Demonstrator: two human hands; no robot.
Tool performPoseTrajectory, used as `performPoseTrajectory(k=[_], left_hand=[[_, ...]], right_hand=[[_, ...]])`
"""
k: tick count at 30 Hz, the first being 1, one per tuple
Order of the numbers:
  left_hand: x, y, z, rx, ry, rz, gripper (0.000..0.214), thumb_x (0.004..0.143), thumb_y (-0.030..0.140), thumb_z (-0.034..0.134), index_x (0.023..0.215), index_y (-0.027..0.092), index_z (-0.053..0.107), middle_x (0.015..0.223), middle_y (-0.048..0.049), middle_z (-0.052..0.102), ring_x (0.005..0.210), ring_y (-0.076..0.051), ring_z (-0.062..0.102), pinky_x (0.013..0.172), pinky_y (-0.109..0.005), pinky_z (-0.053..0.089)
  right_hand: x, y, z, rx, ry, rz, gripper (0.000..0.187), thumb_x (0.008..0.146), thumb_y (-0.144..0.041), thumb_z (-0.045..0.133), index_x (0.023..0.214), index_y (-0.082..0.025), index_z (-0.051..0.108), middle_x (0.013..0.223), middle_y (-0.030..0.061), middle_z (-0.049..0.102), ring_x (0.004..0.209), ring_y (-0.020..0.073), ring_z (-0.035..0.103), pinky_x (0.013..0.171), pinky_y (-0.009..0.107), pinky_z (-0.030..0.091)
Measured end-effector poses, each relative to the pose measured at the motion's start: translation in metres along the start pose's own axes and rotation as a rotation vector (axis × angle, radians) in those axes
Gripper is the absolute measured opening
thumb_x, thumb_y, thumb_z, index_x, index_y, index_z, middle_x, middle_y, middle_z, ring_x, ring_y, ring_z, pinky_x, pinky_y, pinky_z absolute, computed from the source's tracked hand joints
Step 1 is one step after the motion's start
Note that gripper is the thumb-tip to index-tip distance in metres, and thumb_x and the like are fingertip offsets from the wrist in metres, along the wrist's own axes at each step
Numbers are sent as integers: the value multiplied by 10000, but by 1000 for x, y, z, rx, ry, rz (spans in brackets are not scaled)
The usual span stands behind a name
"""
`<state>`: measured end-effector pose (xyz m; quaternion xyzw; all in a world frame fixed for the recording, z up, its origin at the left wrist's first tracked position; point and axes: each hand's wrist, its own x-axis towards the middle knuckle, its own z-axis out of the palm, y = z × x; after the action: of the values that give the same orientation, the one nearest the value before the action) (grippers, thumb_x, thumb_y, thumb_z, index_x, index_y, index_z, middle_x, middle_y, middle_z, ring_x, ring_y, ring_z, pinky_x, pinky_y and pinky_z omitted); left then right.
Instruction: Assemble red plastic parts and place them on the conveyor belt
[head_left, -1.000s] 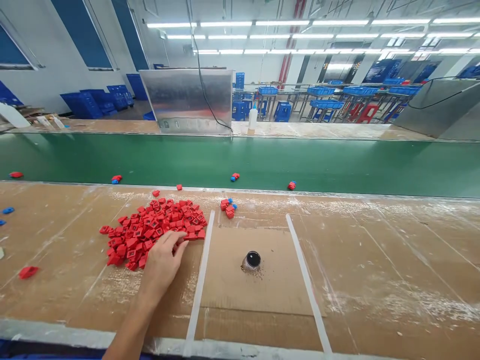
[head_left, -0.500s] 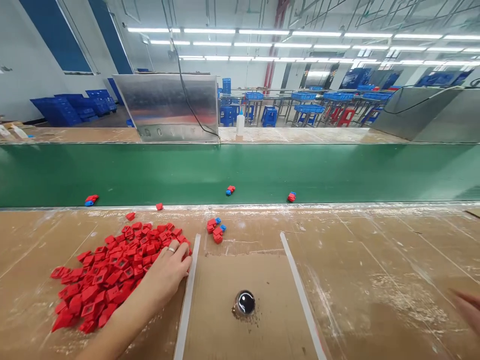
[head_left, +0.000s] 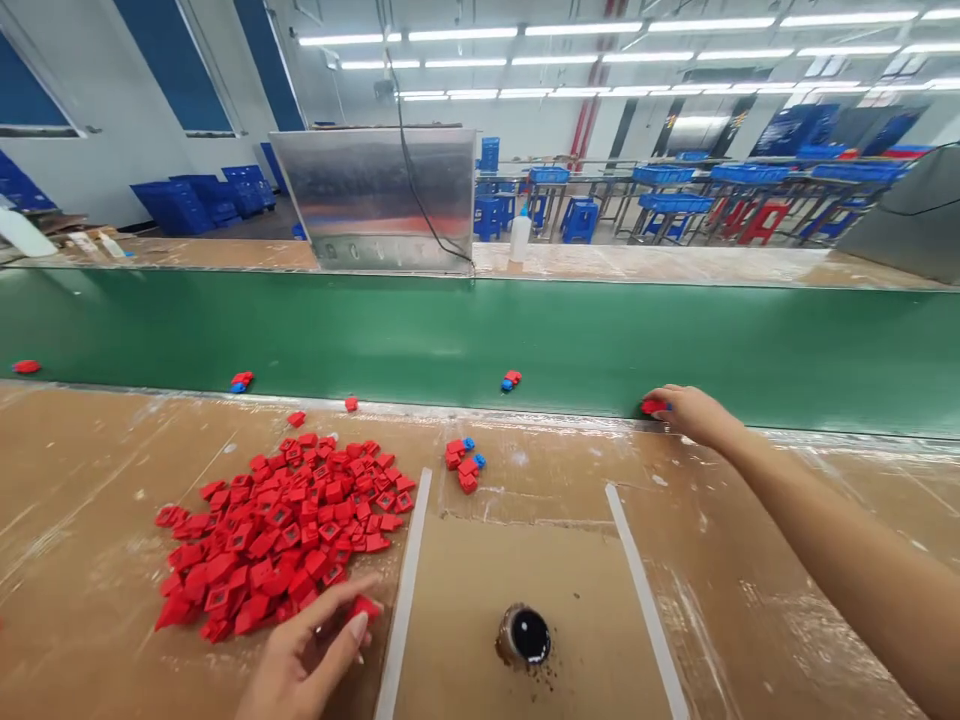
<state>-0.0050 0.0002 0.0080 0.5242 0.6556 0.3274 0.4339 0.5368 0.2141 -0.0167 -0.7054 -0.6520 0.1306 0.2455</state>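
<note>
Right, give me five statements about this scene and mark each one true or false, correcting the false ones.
1. The left hand holds a red piece. True.
2. The right hand is out of view. False: it holds a red-and-blue piece at the green surface.
3. The red pile lies left of both tape strips. True.
4. The dark-topped pot sits on the green surface. False: it sits on the cardboard.
5. A white bottle stands beyond the green surface. True.

Pile left of the cup
Cup on the card, belt behind them, bottle on the ledge behind the belt
</note>
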Motion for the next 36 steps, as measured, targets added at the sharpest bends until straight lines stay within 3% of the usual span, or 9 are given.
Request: performPoseTrajectory(k=[7,11,14,18,21,24,27,30,36], left_hand=[[-7,3,18,-27,-93,129,239,957,422,468,1004,218,584,743,3,613,649,-156,563,582,-232,459],[-12,3,28,301,-99,317,269,987,323,408,1040,215,648,902,-50,656,870,-214,625,786,-318,485],[-17,2,33,524,-105,366,268,982,249,405,1099,209,643,1017,-87,629,954,-247,633,855,-371,485],[-17,-4,38,707,-126,413,321,945,92,389,1164,194,600,1005,-85,570,912,-240,641,814,-366,512],[-11,-9,40,697,-63,524,367,926,26,350,1154,184,589,1103,-106,552,944,-231,636,831,-364,519],[-6,-13,40,584,-6,614,321,929,48,392,1137,181,597,1177,-115,572,1018,-232,622,884,-362,509],[-7,-13,38,434,40,568,269,919,116,492,1146,190,616,1021,-73,653,914,-219,631,847,-353,506],[-16,-9,37,141,68,370,242,871,202,614,1110,183,649,869,-30,676,732,-175,607,730,-302,501],[-45,2,51,-684,-199,-43,303,731,290,808,993,161,727,907,-41,720,727,-113,602,642,-197,472]], right_hand=[[-91,-3,-25,12,-28,168,228,743,-343,753,820,-140,680,813,149,727,696,241,652,644,335,421],[-166,-10,-33,77,-108,161,411,737,-561,704,897,-183,736,860,135,749,744,271,697,660,351,473],[-212,-14,-41,92,-125,200,416,740,-595,683,928,-232,758,929,129,756,831,295,708,704,371,502],[-248,-27,-46,139,-141,231,383,720,-583,720,930,-265,765,979,130,756,871,296,714,729,361,536],[-264,-49,-38,246,-156,168,396,751,-597,704,953,-260,756,1000,141,753,903,297,717,757,352,568],[-277,-80,-23,373,-197,76,435,797,-596,668,1024,-229,719,1035,125,749,952,301,710,817,386,586],[-286,-115,-8,407,-258,-21,389,873,-531,628,1099,-217,669,1068,99,736,981,269,693,857,393,570],[-288,-148,3,339,-243,-165,295,938,-459,573,1109,-230,646,1040,69,719,893,224,668,796,364,546],[-282,-185,21,219,-147,-356,181,978,-348,539,1077,-220,620,942,38,661,714,161,572,676,296,485]])
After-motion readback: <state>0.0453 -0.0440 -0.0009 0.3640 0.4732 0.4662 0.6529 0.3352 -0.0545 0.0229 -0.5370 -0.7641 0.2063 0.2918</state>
